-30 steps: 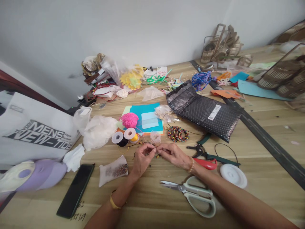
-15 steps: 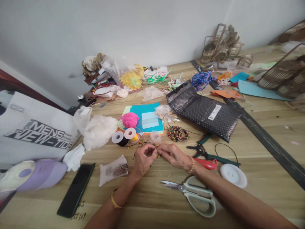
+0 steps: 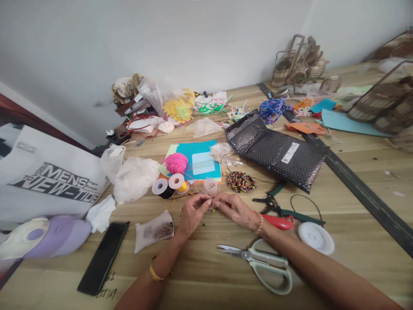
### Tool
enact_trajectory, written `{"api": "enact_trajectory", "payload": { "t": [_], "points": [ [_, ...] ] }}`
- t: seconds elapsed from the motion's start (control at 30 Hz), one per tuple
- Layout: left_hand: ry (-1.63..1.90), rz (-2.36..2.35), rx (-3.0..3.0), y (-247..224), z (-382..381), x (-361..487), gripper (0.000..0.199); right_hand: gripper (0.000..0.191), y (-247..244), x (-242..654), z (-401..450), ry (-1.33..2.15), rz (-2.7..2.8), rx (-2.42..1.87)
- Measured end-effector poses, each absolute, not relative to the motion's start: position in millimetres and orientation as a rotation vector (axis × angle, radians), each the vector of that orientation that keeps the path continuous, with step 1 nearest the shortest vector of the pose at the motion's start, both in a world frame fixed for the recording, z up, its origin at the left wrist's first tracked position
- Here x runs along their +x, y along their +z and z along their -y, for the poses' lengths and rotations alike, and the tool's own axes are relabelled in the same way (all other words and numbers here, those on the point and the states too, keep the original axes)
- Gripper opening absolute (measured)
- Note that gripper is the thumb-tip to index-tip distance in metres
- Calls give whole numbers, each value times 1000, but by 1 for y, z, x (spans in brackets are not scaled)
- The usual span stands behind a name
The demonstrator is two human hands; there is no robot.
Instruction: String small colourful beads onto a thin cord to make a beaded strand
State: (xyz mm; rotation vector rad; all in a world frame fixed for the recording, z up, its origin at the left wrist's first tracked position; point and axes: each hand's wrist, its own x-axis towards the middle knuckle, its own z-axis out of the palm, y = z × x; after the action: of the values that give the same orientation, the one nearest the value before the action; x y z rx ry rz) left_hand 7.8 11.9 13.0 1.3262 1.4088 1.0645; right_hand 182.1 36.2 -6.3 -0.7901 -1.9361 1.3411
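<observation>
My left hand [image 3: 194, 215] and my right hand [image 3: 237, 210] meet at the fingertips in the middle of the table. Both are closed in a pinch, and what lies between the fingers is too small to make out. Loose small beads [image 3: 213, 210] show partly behind and under the fingers. One dark bead [image 3: 203, 224] lies alone on the wood nearer to me. Just beyond my hands sits a small coil of clear thread [image 3: 211, 185]. A coiled strand of multicoloured beads [image 3: 241, 182] is to its right. A pouch of beads [image 3: 155, 231] lies left of my left hand.
Open scissors [image 3: 258, 260] lie below my right forearm, with red-handled pliers [image 3: 279, 221] and a white lid [image 3: 316, 238] beyond. Thread spools [image 3: 163, 188] and pink yarn [image 3: 176, 163] stand behind my left hand. A phone [image 3: 103, 258] is at left, a black bubble mailer [image 3: 280, 150] at back right.
My left fingers have shifted a little and straightened, still pinched against the right ones. A dark bead now shows on the wood below them. The right hand has hardly moved.
</observation>
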Motion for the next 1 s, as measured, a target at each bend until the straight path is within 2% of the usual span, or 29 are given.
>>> {"api": "enact_trajectory", "payload": {
  "t": [0.2,0.67,0.83,1.0],
  "points": [
    [1091,-1234,1124,7,-16,2,24,37,-2,182,-35,1360,1898,-789],
    [1128,-1110,1164,6,-14,1,19,38,-4,182,-36,1416,1850,-818],
    [1070,-1207,1399,16,-13,-1,19,37,2,182,-36,1271,1827,-865],
    [1050,-1299,1796,23,-12,0,11,33,6,181,-34,1062,1849,-832]
  ]
}}
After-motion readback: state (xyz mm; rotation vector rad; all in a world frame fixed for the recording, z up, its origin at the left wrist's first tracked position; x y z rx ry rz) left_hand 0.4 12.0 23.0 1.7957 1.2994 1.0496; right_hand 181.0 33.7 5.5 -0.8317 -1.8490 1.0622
